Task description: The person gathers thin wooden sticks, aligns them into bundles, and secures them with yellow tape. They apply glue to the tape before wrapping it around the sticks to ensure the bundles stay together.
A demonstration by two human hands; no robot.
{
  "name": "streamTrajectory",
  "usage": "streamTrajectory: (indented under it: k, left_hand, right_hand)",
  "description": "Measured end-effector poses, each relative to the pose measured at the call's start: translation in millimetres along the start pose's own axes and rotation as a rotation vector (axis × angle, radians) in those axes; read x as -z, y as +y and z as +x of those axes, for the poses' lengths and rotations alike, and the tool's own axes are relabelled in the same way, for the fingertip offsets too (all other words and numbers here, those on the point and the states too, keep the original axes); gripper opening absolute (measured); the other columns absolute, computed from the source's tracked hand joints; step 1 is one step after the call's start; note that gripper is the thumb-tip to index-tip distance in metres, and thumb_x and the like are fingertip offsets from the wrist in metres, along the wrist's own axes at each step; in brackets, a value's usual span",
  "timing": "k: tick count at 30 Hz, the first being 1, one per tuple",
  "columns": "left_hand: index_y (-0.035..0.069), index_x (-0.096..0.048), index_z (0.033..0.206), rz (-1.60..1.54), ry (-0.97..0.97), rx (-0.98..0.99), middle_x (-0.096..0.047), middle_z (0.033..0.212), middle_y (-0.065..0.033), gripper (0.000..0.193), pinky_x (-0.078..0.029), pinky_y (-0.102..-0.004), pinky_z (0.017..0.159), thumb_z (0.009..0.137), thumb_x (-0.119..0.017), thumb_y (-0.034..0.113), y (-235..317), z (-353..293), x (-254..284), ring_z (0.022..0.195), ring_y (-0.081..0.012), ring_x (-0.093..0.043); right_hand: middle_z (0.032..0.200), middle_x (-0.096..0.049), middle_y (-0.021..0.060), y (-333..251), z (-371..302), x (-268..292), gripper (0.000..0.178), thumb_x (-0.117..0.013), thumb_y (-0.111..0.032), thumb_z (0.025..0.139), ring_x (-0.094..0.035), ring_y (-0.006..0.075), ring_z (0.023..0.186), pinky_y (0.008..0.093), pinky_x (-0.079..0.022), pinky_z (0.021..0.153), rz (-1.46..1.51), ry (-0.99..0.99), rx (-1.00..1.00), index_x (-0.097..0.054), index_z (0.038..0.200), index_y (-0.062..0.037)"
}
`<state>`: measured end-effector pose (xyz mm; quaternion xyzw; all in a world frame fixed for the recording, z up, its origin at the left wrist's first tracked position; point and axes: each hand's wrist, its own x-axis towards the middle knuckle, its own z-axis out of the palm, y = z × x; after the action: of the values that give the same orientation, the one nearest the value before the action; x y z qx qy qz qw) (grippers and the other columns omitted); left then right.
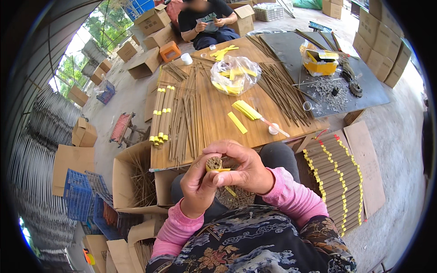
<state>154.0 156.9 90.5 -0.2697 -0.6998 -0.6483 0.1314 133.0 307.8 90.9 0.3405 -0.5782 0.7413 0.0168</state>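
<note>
Between both hands, just past my lap, I hold a bundle of brown incense sticks [213, 162], its round end turned up toward me. A yellow paper strip [222, 170] lies around its near side, with one end sticking out to the right. My left hand [197, 187] is closed around the bundle from the left. From the right, my right hand [246, 167] curls its fingers over the bundle's far side, its thumb pressing by the strip. On the wooden table [214, 133] ahead are loose incense sticks [184, 120], banded bundles [161, 113] and cut yellow strips [246, 110].
A plastic bag of yellow strips [235, 75] stands mid-table. Beside a small white cup [273, 129] lies a flat stick. Many banded bundles [334, 182] lie on cardboard at right. An open carton [129, 182] stands at left. Across the table sits another person [207, 22].
</note>
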Motion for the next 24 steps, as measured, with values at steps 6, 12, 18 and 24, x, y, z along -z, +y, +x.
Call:
streamTrajectory:
  k: [6, 12, 18, 24]
  left_hand:
    - [-0.008, -0.051, 0.106, -0.249, -0.100, 0.090, -0.054, 0.088, -0.0054, 0.035, -0.038, -0.0186, 0.054, 0.088, -0.054, 0.022, 11.4, -5.4, 5.4, 0.060, -0.0051, -0.045]
    - [-0.009, -0.050, 0.107, -0.519, -0.194, 0.210, -0.052, 0.077, -0.0041, 0.043, -0.036, -0.0198, 0.048, 0.088, -0.052, 0.030, 17.0, -3.6, 7.4, 0.055, -0.0082, -0.045]
    - [-0.009, -0.049, 0.110, -0.690, -0.321, 0.361, -0.052, 0.074, -0.0047, 0.050, -0.035, -0.0199, 0.047, 0.086, -0.053, 0.035, 12.3, -1.2, 13.1, 0.053, -0.0088, -0.045]
    - [-0.010, -0.047, 0.114, -0.781, -0.356, 0.425, -0.053, 0.071, -0.0056, 0.054, -0.034, -0.0208, 0.044, 0.085, -0.055, 0.035, 4.8, 2.7, 14.5, 0.048, -0.0092, -0.043]
  right_hand:
    - [0.100, -0.052, 0.0093, 0.3, -1.4, -3.0, 0.040, -0.070, -0.012, 0.073, -0.052, 0.0171, 0.095, 0.0276, -0.044, 0.079, 0.235, -0.029, 0.017, -0.055, 0.109, 0.0003]
    - [0.104, -0.052, 0.0107, -2.3, 2.6, 3.2, 0.038, -0.070, -0.010, 0.073, -0.054, 0.0178, 0.092, 0.0276, -0.045, 0.079, 0.107, -0.116, 0.082, -0.057, 0.107, -0.0001]
    - [0.101, -0.056, 0.0116, 7.8, 11.1, 12.6, 0.037, -0.071, -0.012, 0.072, -0.055, 0.0182, 0.090, 0.0288, -0.043, 0.077, 0.002, -0.226, 0.246, -0.059, 0.106, -0.0020]
    - [0.104, -0.057, 0.0135, 10.0, 18.9, 24.4, 0.040, -0.070, -0.019, 0.072, -0.055, 0.0211, 0.088, 0.0300, -0.043, 0.075, 0.077, -0.350, 0.168, -0.059, 0.107, -0.0006]
